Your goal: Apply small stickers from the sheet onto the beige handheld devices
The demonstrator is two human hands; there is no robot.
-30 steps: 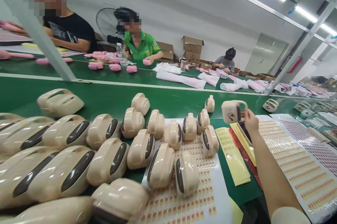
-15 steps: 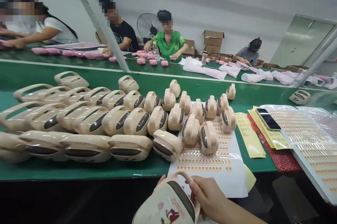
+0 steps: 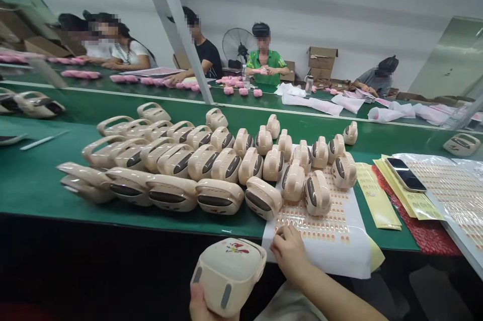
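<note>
The left hand point(image 3: 199, 306) grips a cream plastic case point(image 3: 227, 274) from below, fingers wrapped under its near end, and holds it off the table just in front of the near edge of the green conveyor belt point(image 3: 33, 180); the case lies tilted with a small red cartoon sticker on its upper face. The right hand point(image 3: 289, 253) rests with its fingertips on the white sticker sheet point(image 3: 339, 240), which overhangs that same near edge just to the right of the held case; the fingers are curled down onto a row of small orange stickers, and whether they pinch one cannot be told. Behind the sheet, further onto the belt, stands a crowd of matching cream cases with dark windows point(image 3: 211, 170), some upright on the sheet itself, others lying in rows to its left. To the right of the sheet lie yellow strips point(image 3: 377, 203), a red mat point(image 3: 418, 233) and a phone point(image 3: 405, 174). Across the belt, on its far side, several people sit at work over pink parts point(image 3: 241, 90), with a fan point(image 3: 236, 45) and cardboard boxes point(image 3: 320, 62) behind them.
</note>
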